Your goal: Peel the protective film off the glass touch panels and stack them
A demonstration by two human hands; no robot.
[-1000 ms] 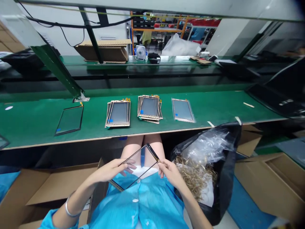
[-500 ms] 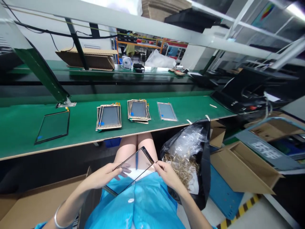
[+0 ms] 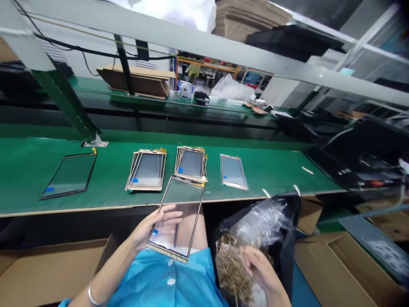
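My left hand (image 3: 156,224) grips a clear touchscreen panel (image 3: 180,217) by its left edge, with my fingers showing through the glass. The panel has a thin pale border, a blue tab at its lower left and a yellow flex tail at its upper right. It is tilted above my lap, and its top end overlaps the table edge in view. My right hand (image 3: 260,268) is over a black bag (image 3: 289,238) holding thin tan strips (image 3: 231,266) and clear plastic. That hand is blurred, its fingers partly curled; whether anything is in them I cannot tell.
On the green table (image 3: 108,170) lie a black-framed panel (image 3: 72,175), a left panel stack (image 3: 147,170), a middle stack (image 3: 191,164) and a single panel (image 3: 233,170). Cardboard boxes stand at lower left (image 3: 64,268) and right (image 3: 348,264). A white beam (image 3: 198,40) crosses above.
The panel has turned over, its pale-bordered side now showing, and has risen toward the table in my left hand. My right hand has left its corner and moved right, over the bag.
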